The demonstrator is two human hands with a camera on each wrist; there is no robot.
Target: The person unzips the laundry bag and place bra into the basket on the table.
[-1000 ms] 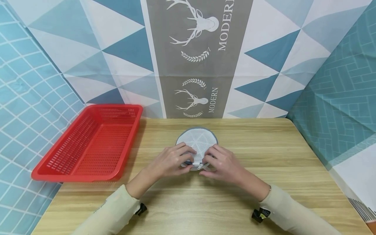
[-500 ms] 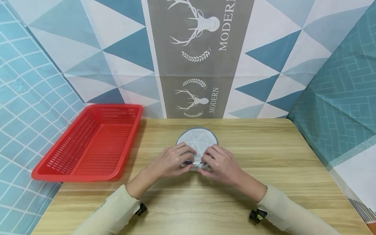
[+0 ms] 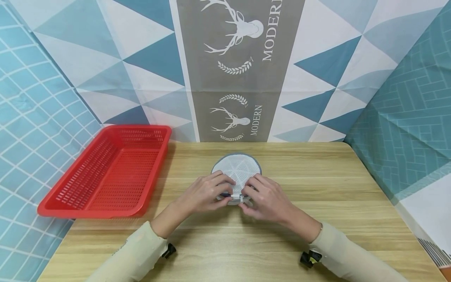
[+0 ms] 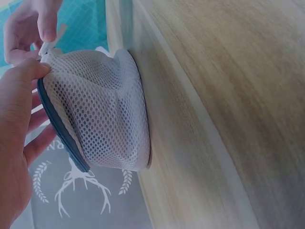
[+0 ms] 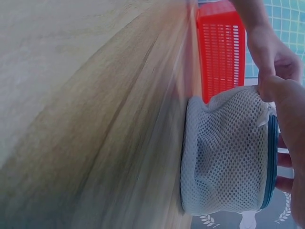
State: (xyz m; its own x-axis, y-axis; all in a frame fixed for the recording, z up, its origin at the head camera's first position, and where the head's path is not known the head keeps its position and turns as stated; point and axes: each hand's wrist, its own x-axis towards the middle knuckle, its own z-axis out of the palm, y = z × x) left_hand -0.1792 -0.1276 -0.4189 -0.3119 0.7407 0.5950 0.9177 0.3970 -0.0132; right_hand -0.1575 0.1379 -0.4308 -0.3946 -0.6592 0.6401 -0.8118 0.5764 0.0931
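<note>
A round white mesh laundry bag point(image 3: 239, 164) with grey-blue trim stands on the table in front of me. Its mesh side wall point(image 4: 102, 102) bulges and creases in the left wrist view. At the bag's near edge, my left hand point(image 3: 209, 192) pinches the rim between thumb and fingers. My right hand point(image 3: 266, 196) pinches that same rim just to the right, beside the white zipper pull point(image 3: 241, 199). The right wrist view shows the dark zipper band point(image 5: 271, 162) running along the bag's top, with fingers behind it. The bag's inside is hidden.
A red perforated plastic basket point(image 3: 88, 214) sits on the left of the wooden table point(image 3: 225, 243). Patterned cloth walls point(image 3: 299, 70) rise behind the table and at both sides. A small black device point(image 3: 310, 258) is strapped at the right wrist.
My right hand has shifted slightly along the rim toward the left hand, and the zipper pull now hangs straighter. My left hand and the bag stay in place.
</note>
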